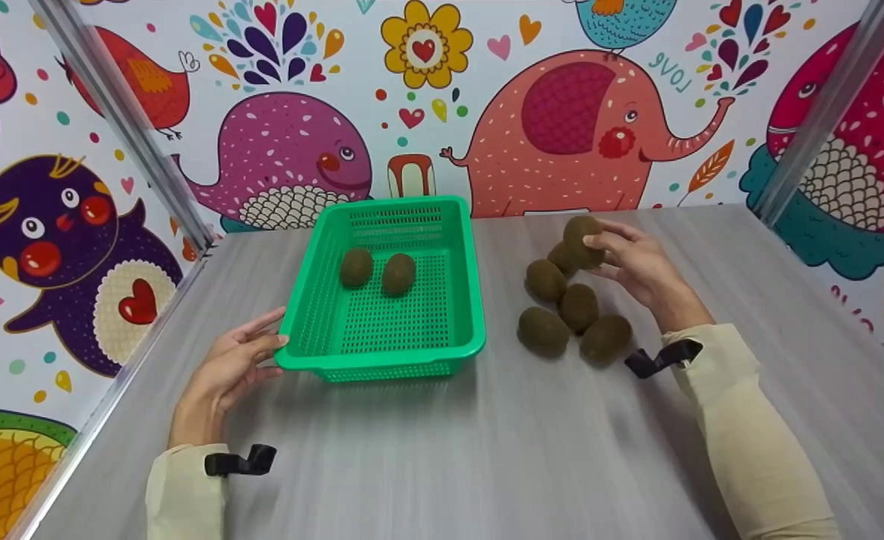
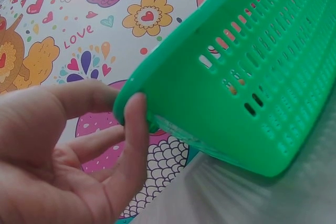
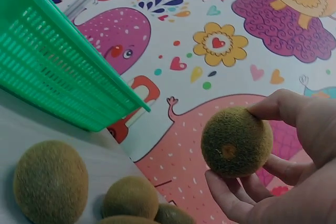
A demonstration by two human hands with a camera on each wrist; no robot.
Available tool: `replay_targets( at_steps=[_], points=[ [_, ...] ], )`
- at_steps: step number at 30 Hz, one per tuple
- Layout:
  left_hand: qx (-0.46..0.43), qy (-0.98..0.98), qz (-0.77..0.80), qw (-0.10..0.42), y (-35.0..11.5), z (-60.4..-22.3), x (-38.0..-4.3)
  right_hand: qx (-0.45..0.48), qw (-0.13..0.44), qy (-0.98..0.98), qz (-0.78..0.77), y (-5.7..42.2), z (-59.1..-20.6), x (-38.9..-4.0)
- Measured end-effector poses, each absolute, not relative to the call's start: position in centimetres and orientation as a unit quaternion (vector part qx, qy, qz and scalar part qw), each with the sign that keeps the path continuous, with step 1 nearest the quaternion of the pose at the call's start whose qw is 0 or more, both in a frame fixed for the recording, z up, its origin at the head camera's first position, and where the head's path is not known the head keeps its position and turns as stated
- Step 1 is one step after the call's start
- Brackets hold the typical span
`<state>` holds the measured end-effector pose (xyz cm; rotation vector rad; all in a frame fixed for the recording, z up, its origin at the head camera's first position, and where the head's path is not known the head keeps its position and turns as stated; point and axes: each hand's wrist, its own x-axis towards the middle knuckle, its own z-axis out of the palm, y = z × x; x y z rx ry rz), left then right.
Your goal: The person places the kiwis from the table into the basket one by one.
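Observation:
A green plastic basket [image 1: 474, 300] stands on the table left of centre, with two kiwis inside, one kiwi [image 1: 356, 268] beside another kiwi [image 1: 398, 274]. My left hand [image 1: 236, 367] pinches the basket's near left corner rim; in the left wrist view the thumb and a finger of that hand [image 2: 79, 150] meet at the rim. My right hand [image 1: 641, 266] grips a kiwi [image 3: 236, 141] between thumb and fingers, raised over the far end of a loose group. That group holds several kiwis, among them a front kiwi [image 1: 543, 331] and a right one [image 1: 605, 340].
The grey wood-grain table [image 1: 427, 457] runs back to a wall [image 1: 427, 120] printed with cartoon animals. Metal posts [image 1: 123, 127] rise at the left and right corners. Black straps [image 1: 239, 460] sit round both sleeves.

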<state>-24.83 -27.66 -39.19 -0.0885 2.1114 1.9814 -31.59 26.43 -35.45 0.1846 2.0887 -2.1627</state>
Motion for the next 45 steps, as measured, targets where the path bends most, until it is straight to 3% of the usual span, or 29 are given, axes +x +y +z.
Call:
replay_targets(
  at_steps=[45],
  points=[
    [-0.023, 0.707, 0.694, 0.132, -27.6, -39.1, -24.8, 0.047, 0.094, 0.710, -0.696, 17.6, -31.0, -34.1]
  ],
)
